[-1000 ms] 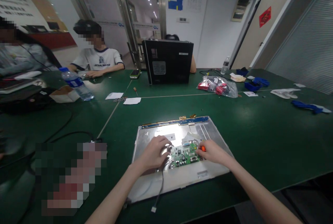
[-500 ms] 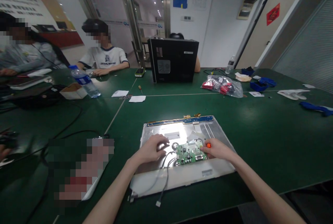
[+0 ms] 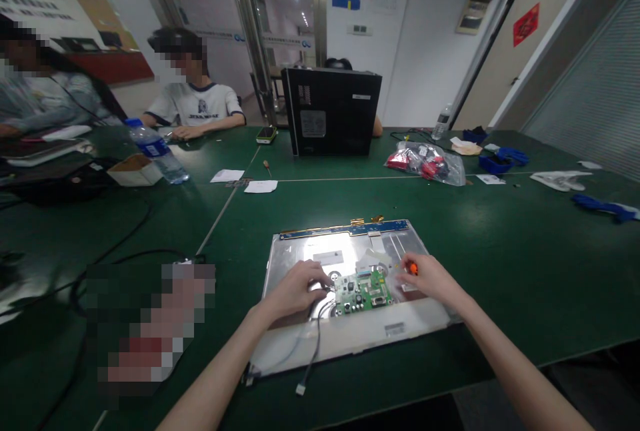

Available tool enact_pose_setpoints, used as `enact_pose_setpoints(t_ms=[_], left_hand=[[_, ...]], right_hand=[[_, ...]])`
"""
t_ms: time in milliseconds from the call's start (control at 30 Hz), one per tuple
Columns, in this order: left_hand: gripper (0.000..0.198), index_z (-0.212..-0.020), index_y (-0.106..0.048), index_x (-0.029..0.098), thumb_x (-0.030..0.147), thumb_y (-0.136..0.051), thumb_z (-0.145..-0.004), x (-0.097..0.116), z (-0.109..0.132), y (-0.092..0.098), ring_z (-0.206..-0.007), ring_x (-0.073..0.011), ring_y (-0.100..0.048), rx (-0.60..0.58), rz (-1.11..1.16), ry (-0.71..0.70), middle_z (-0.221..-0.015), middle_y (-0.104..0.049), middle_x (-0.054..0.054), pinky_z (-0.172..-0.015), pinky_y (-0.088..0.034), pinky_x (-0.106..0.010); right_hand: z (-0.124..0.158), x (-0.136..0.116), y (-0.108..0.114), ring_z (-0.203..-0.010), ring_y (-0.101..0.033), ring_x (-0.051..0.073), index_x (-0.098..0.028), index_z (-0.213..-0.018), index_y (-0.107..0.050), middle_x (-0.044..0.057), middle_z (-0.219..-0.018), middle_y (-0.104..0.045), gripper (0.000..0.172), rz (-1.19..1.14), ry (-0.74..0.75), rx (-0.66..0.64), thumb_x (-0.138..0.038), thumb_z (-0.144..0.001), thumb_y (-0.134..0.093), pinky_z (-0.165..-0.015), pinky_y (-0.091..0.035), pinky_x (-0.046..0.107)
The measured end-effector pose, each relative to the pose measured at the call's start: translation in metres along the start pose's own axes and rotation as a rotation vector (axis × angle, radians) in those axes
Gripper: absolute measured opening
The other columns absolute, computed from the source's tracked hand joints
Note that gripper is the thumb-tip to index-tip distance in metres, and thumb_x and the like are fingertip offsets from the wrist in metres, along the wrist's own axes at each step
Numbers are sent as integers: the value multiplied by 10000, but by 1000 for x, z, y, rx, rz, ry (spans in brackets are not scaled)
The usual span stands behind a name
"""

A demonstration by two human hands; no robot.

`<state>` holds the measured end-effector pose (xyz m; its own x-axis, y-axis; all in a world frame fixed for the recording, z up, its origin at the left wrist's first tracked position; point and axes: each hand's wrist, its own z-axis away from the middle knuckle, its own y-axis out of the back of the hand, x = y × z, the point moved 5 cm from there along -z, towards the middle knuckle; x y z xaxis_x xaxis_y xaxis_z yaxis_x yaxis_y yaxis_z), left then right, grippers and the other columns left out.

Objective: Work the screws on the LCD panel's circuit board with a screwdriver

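Observation:
A silver flat display panel [image 3: 305, 249] lies face down with a green circuit board [image 3: 363, 292] on its back. My left hand [image 3: 300, 287] rests over the panel, thumb and fingers apart, the fingertips at the board's left edge beside the thin cables [image 3: 319, 344]. In my right hand [image 3: 429, 276] is a screwdriver [image 3: 413, 268], of which only the orange handle end shows clearly; the fingers hide the rest. That hand is over the panel just right of the board, apart from it.
A black computer case [image 3: 333, 111] stands across the green table [image 3: 500, 251]. Behind my left arm are a water bottle [image 3: 157, 149], an open box [image 3: 135, 171] and black cables [image 3: 140, 224]. A bag of red parts [image 3: 425, 163] lies back right. Two people sit at the far left.
My right hand has lifted off the board and shifted right with the screwdriver. My left hand has slid slightly right, to the board's left edge.

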<state>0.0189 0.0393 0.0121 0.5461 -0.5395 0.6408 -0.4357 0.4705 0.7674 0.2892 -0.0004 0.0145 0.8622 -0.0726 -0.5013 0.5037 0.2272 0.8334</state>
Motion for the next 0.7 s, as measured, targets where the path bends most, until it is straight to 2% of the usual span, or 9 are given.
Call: enact_pose_setpoints(t_ms=[133,200,267,333,433,500,700], left_hand=[[103,-841,-693,209,212,-590,-838,0,-1,-3,-882,-194,-584,8,-5,5,-891,-652,-22,-867,-442,-380],[94,-831,-697,208,200,-603,-829,0,-2,-4,-875,-198,-584,7,-14,10,-880,-652,-27,-844,-450,-375],[93,-822,-703,209,185,-613,-821,1,-2,-5,-869,-200,-583,8,-18,9,-868,-652,-28,-831,-455,-370],[95,-811,-708,210,176,-620,-816,2,-2,-5,-862,-200,-583,10,-22,9,-862,-650,-29,-816,-459,-364],[96,-813,-711,211,171,-624,-818,2,-2,-5,-856,-196,-584,6,-27,9,-856,-651,-25,-811,-462,-357],[91,-815,-707,208,173,-623,-822,1,-2,-5,-857,-190,-586,6,-21,11,-857,-652,-23,-809,-464,-351],[72,-759,-686,182,148,-641,-804,-3,-3,-6,-830,-173,-590,33,-8,-5,-840,-653,-24,-766,-465,-310]], right_hand=[[-4,10,3,-859,-607,223,-177,-1192,-559,66,-967,-660,529,44,34,-46,-311,-698,-690,-707,-436,306],[-6,14,3,-888,-604,223,-199,-1255,-528,60,-998,-655,589,55,55,-70,-300,-696,-687,-725,-434,305],[-8,16,4,-900,-603,222,-208,-1251,-538,57,-1006,-656,555,64,85,-89,-289,-717,-666,-737,-430,306],[-9,18,6,-869,-609,213,-199,-1175,-587,50,-966,-666,446,68,117,-109,-277,-740,-641,-718,-429,296],[-8,20,7,-809,-619,188,-183,-952,-651,34,-889,-681,197,65,155,-127,-237,-770,-597,-692,-429,269],[-7,20,6,-797,-623,179,-178,-829,-652,31,-857,-689,100,70,171,-125,-200,-784,-566,-698,-428,259],[-14,6,2,-787,-609,179,-169,-735,-646,55,-843,-688,151,139,203,-52,-103,-773,-515,-696,-410,259]])
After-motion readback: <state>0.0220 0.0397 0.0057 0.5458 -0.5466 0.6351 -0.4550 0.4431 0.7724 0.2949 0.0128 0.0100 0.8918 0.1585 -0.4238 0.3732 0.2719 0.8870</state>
